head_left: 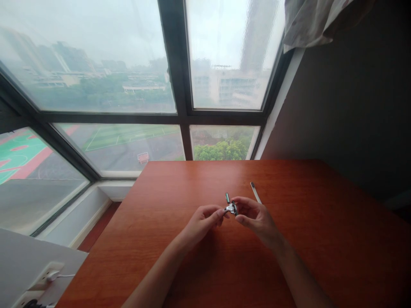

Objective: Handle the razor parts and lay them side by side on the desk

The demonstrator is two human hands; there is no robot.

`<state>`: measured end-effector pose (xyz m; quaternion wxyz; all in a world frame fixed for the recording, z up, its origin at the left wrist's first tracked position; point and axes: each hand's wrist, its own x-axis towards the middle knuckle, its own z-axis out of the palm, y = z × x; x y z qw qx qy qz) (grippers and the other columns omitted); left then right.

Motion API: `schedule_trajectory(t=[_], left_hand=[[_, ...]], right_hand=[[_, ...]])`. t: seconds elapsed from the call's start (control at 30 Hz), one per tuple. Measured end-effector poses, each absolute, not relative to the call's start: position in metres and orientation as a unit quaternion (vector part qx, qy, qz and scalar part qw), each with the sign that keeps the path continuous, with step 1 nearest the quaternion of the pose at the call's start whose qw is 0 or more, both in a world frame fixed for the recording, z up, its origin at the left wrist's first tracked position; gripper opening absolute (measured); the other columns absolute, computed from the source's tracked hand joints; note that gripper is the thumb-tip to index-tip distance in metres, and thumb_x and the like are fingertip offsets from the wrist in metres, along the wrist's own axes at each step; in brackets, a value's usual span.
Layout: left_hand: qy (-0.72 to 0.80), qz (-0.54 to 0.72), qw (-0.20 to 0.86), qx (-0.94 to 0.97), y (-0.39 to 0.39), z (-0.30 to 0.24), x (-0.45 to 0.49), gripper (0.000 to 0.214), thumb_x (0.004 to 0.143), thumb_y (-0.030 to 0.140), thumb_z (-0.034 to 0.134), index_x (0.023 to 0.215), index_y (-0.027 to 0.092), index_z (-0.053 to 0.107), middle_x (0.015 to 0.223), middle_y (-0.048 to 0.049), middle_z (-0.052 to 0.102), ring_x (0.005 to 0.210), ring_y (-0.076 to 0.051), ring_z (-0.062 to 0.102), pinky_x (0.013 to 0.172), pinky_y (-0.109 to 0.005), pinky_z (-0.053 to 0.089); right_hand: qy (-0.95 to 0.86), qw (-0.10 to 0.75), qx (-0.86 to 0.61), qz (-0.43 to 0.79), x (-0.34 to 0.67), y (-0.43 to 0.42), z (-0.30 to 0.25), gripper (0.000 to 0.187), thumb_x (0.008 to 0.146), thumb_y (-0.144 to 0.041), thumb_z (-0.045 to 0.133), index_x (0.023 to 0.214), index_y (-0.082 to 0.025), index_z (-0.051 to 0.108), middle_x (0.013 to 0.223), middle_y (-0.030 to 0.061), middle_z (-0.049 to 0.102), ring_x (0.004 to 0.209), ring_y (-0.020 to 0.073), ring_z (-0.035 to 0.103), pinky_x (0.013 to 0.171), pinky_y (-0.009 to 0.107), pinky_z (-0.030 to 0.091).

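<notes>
Both my hands meet over the middle of a reddish-brown wooden table (289, 265). My left hand (202, 222) and my right hand (255, 218) pinch a small shiny metal object (230, 208) between their fingertips, just above the tabletop. A short dark cylindrical piece (227, 197) lies on the table right behind the hands. A thin white stick with a dark tip (256, 193) lies a little further back and to the right.
Large windows (128, 85) rise beyond the table's far edge, a dark wall (353, 107) stands on the right. A white wall socket with a plugged cable (48, 277) sits at the lower left. Cloth (308, 21) hangs at the top right.
</notes>
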<state>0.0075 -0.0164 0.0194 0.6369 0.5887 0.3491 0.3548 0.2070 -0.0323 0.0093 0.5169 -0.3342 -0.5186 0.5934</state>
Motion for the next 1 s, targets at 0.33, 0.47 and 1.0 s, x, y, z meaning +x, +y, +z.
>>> schedule_trajectory(t=[0.33, 0.47, 1.0], left_hand=[[0.352, 0.353, 0.632, 0.593, -0.0175, 0.0212, 0.0076, 0.043, 0.083, 0.05, 0.057, 0.086, 0.009, 0.071, 0.064, -0.0015, 0.054, 0.061, -0.012, 0.043, 0.058, -0.022, 0.033], [0.352, 0.35, 0.629, 0.598, -0.0169, 0.0198, 0.0071, 0.044, 0.083, 0.051, 0.058, 0.086, 0.009, 0.072, 0.064, -0.0015, 0.054, 0.061, -0.012, 0.044, 0.058, -0.022, 0.034], [0.357, 0.358, 0.612, 0.609, -0.0172, 0.019, 0.0075, 0.043, 0.083, 0.05, 0.058, 0.087, 0.009, 0.072, 0.063, -0.0013, 0.054, 0.061, -0.012, 0.044, 0.058, -0.022, 0.034]], right_hand=[[-0.513, 0.508, -0.311, 0.618, 0.2087, -0.033, 0.0127, 0.04, 0.071, -0.021, 0.079, 0.109, -0.024, 0.065, 0.09, 0.0037, 0.071, 0.082, 0.0152, 0.066, 0.069, 0.024, 0.052], [-0.513, 0.501, -0.331, 0.613, 0.21, -0.0329, 0.0115, 0.041, 0.07, -0.021, 0.079, 0.109, -0.023, 0.066, 0.093, 0.0051, 0.072, 0.083, 0.0164, 0.067, 0.071, 0.026, 0.054], [-0.515, 0.516, -0.351, 0.588, 0.2105, -0.032, 0.0104, 0.044, 0.064, -0.026, 0.083, 0.106, -0.022, 0.07, 0.093, 0.0053, 0.073, 0.086, 0.019, 0.067, 0.076, 0.03, 0.056]])
